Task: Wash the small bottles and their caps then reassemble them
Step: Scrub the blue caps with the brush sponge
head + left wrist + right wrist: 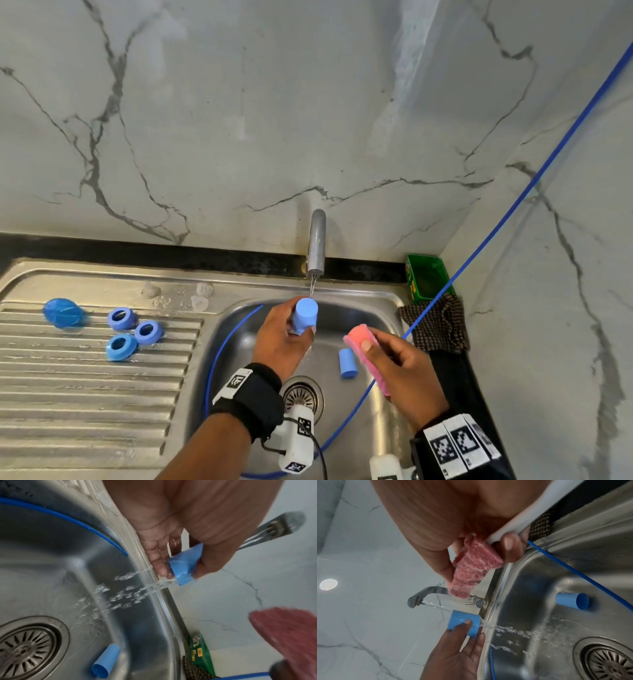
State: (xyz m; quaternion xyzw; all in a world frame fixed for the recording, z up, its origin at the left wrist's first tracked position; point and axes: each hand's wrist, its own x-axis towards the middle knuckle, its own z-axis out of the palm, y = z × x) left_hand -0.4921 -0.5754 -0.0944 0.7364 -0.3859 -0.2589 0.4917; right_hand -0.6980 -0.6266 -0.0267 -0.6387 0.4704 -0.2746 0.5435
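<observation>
Nearest, right hand [406, 373] pinching a folded pink scouring pad [366, 356] between thumb and fingers, over the sink [383, 301] basin. Beyond, left hand [281, 339] gripping a blue bottle [305, 315] under the running tap [317, 243], closed end up. Second blue bottle [347, 363] lying in the basin. Farther left, on the draining board, three blue caps [132, 332] and a blue lid [63, 313].

Bare forearms; each wrist wears a black strap [253, 394] with black-and-white square markers [457, 445] and a white camera unit [297, 442], cabled.
</observation>
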